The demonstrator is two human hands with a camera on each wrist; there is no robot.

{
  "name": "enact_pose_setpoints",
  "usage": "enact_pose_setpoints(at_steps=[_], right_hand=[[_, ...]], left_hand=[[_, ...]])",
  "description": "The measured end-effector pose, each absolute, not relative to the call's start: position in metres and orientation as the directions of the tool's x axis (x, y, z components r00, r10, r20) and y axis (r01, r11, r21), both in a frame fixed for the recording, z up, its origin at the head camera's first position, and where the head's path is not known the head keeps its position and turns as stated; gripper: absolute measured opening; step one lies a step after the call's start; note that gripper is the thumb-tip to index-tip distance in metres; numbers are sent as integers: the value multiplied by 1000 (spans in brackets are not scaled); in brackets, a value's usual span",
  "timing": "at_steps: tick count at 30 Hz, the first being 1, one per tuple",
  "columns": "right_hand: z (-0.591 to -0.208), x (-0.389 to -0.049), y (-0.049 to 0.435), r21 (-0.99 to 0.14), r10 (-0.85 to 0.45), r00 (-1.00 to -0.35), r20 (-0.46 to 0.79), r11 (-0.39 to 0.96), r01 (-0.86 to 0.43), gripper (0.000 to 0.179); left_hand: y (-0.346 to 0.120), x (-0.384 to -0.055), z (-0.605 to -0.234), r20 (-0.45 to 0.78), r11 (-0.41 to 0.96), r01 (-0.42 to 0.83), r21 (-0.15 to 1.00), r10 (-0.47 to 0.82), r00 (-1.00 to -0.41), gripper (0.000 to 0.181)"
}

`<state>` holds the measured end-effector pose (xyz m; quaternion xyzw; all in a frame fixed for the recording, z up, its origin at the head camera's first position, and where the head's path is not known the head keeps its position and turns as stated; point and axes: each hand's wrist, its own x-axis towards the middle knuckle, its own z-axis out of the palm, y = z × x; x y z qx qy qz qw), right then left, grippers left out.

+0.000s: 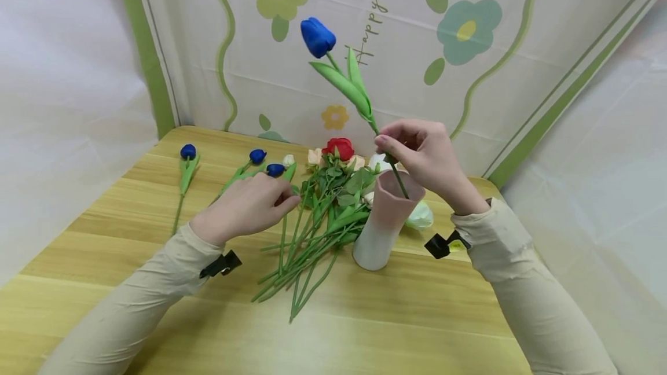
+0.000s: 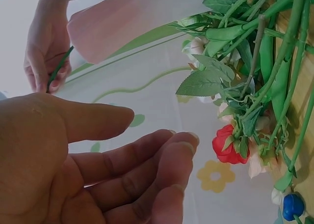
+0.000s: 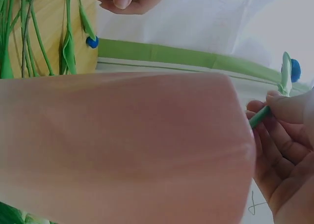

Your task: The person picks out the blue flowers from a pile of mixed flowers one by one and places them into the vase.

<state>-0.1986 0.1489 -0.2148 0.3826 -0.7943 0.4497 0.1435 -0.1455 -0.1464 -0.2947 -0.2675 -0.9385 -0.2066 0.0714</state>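
Note:
My right hand (image 1: 428, 158) pinches the stem of a blue tulip (image 1: 319, 37) between thumb and fingers. The stem's lower end is inside the mouth of a pink-and-white vase (image 1: 383, 219), which stands upright on the table. In the right wrist view the vase (image 3: 127, 135) hides the stem's end, and the fingers hold the green stem just outside the rim. My left hand (image 1: 247, 207) hovers over the flowers, its fingers loosely bent; the left wrist view shows nothing held in this hand (image 2: 113, 155). Beside it lies a pile of green stems (image 1: 307, 259).
A red rose (image 1: 339, 148) and pale roses lie at the pile's far end. One blue tulip (image 1: 188, 152) lies apart at the left; two more blue blooms (image 1: 257, 157) lie beyond my left hand. A white bloom (image 1: 420, 215) sits right of the vase. A printed curtain (image 1: 406, 91) hangs behind the wooden table (image 1: 260, 340).

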Motion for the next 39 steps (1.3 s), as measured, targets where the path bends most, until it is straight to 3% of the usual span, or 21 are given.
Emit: enact_pose_setpoints(at_steps=[7, 12, 17, 24, 27, 39], right_hand=[[-221, -193, 153, -620, -409, -665, 625, 259, -741, 6], [-230, -188, 160, -606, -383, -709, 593, 368, -705, 7], [-250, -190, 175, -647, -347, -752, 560, 384, -659, 9], [-266, -174, 194, -755, -309, -893, 326, 484, -443, 45], [-274, -168, 197, -762, -287, -925, 249, 532, -370, 56], [-300, -166, 197, -856, -318, -915, 250, 370, -362, 57]], left_hand=[[-146, -146, -295, 224, 771, 526, 359, 476, -850, 42], [-149, -148, -292, 197, 771, 521, 366, 483, -853, 42], [-149, -149, -294, 180, 773, 519, 365, 488, -854, 43], [-150, -151, -297, 180, 778, 515, 360, 484, -856, 43], [-150, -150, -296, 175, 778, 517, 358, 488, -855, 44], [-149, -152, -302, 104, 763, 523, 379, 527, -844, 43]])
